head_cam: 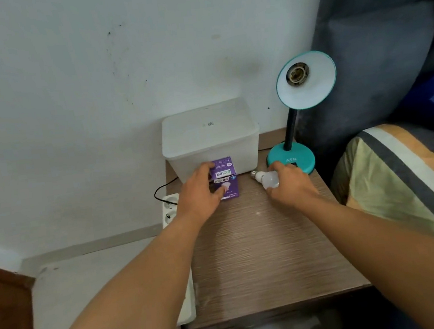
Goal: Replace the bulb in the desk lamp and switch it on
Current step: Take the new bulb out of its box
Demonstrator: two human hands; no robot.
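Note:
A teal desk lamp (291,160) stands at the back right of the wooden bedside table (269,255). Its shade (308,87) tilts toward me, and the socket (297,73) inside holds no bulb. My right hand (290,185) grips a white bulb (269,180) lying on the table just in front of the lamp base, its metal screw cap pointing left. My left hand (200,193) holds a purple bulb box (225,178) standing on the table in front of a plastic container.
A translucent lidded plastic container (209,138) sits against the wall behind the box. A white power strip (169,210) with a black cable hangs off the table's left edge. A bed with a striped cover (402,186) borders the right side.

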